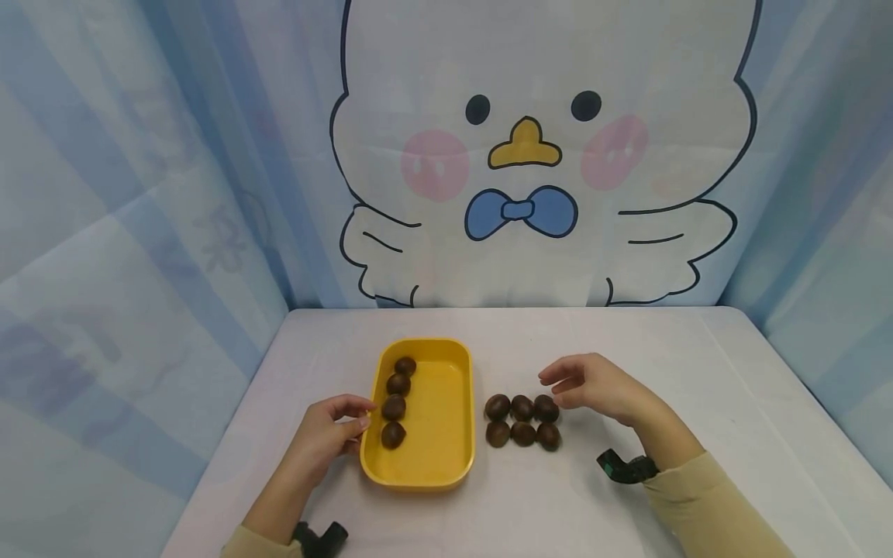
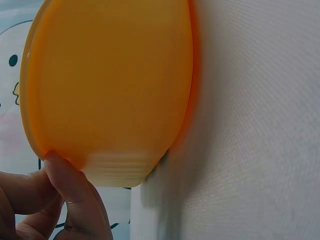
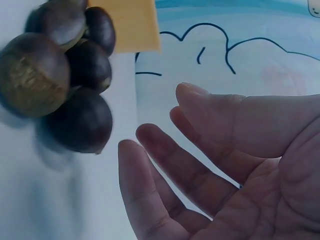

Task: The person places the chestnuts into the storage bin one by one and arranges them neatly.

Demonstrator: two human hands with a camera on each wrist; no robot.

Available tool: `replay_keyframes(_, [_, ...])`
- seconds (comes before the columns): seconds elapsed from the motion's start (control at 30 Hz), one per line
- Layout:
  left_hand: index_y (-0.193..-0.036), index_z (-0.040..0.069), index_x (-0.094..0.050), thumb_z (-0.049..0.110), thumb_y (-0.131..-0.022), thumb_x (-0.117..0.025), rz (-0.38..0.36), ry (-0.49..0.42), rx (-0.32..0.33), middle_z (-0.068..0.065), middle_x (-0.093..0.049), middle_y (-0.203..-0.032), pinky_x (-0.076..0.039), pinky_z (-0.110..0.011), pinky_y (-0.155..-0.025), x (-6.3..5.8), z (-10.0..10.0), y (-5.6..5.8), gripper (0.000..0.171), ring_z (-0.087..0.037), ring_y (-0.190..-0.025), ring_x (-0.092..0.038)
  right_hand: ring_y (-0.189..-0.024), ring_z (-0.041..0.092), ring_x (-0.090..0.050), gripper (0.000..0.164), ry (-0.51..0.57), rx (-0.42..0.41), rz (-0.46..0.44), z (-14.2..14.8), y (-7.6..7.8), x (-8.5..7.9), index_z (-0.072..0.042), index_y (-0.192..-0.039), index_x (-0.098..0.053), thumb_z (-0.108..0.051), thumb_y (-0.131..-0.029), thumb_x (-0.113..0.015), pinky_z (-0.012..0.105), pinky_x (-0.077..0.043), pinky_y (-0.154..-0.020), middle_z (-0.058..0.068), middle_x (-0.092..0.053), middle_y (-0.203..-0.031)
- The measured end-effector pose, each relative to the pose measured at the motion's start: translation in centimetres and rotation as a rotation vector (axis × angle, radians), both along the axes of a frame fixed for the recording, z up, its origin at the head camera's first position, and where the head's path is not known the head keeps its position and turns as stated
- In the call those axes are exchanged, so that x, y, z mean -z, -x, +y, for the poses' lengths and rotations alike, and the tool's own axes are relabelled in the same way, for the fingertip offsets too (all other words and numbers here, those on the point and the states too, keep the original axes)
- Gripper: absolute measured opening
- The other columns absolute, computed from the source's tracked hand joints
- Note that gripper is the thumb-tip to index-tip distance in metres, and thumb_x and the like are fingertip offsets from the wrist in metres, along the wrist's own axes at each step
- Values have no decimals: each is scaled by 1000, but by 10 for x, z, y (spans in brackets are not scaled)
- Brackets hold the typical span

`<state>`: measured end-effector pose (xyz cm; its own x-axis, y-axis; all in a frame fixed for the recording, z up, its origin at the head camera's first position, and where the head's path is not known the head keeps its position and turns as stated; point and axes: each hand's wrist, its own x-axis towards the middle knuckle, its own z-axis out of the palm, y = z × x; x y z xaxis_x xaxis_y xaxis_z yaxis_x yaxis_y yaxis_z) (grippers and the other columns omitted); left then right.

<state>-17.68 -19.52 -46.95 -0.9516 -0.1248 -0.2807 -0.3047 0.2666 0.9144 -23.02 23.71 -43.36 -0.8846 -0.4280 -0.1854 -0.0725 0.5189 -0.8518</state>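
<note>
A yellow tray (image 1: 439, 461) stands on the table, with several brown chestnuts (image 1: 394, 407) lined up along its left side. My left hand (image 1: 328, 434) pinches the tray's left rim between thumb and fingers; in the left wrist view the thumb (image 2: 70, 185) presses the tray's outer wall (image 2: 115, 90). To the right of the tray lie more chestnuts (image 1: 522, 434) in two rows of three. Just above the right end of the far row, my right hand (image 1: 593, 387) hovers with loosely bent fingers and nothing in it. The right wrist view shows those chestnuts (image 3: 80, 120) apart from the fingertips.
A pale cloth covers the table (image 1: 698, 372). Behind it hangs a curtain (image 1: 523, 263) printed with a white cartoon bird, and blue-white curtains (image 1: 125, 310) flank both sides. Each wrist carries a small black camera (image 1: 626, 467).
</note>
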Motion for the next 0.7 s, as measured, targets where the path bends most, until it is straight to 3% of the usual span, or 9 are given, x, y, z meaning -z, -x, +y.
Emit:
replay_keyframes(0.23, [-121,4,-77,0,-99,-69,-5,5,2,-12,-66,-110,-64,-30,-67,0,0,0,24,-20,-81,-64,-119,30,-71,41,-68,53,-9,4,1,16,-2,-132,-71,-5,-92,-77,49,-60,-99,18,-72,-135])
replay_keyframes(0.7, [-122,4,-76,0,-99,-68,-10,2,6,-13,-66,-111,-64,-29,-68,-3,0,-1,24,-20,-81,-63,-115,29,-71,41,-54,46,-24,2,2,35,-3,-129,-73,-2,-89,-79,37,-61,-90,18,-73,-130])
